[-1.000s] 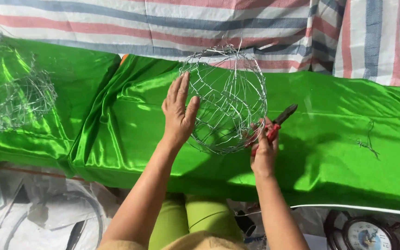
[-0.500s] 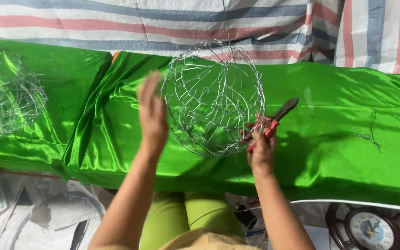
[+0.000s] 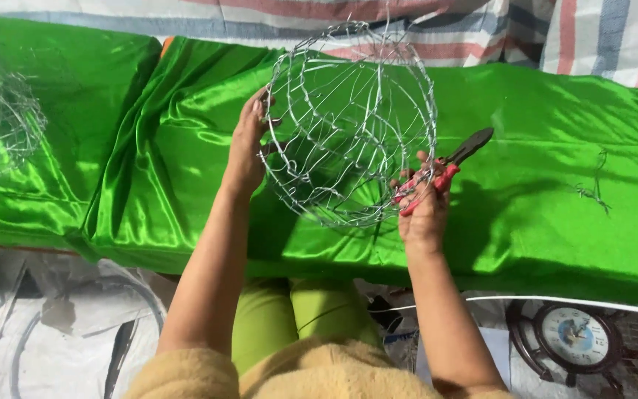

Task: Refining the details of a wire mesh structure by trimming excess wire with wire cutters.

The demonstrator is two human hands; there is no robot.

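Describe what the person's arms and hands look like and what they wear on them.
Both forearms are bare from elbow to wrist. The left hand and right hand wear no gloves, and no rings or watch show. A fuzzy tan sleeve bunches near the left elbow, part of a plush tan top.

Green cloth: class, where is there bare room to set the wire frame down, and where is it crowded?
Bare green cloth lies between the pliers in the right hand and the wire scrap; more lies between the left hand and the second wire frame. The middle is crowded by the held wire frame.
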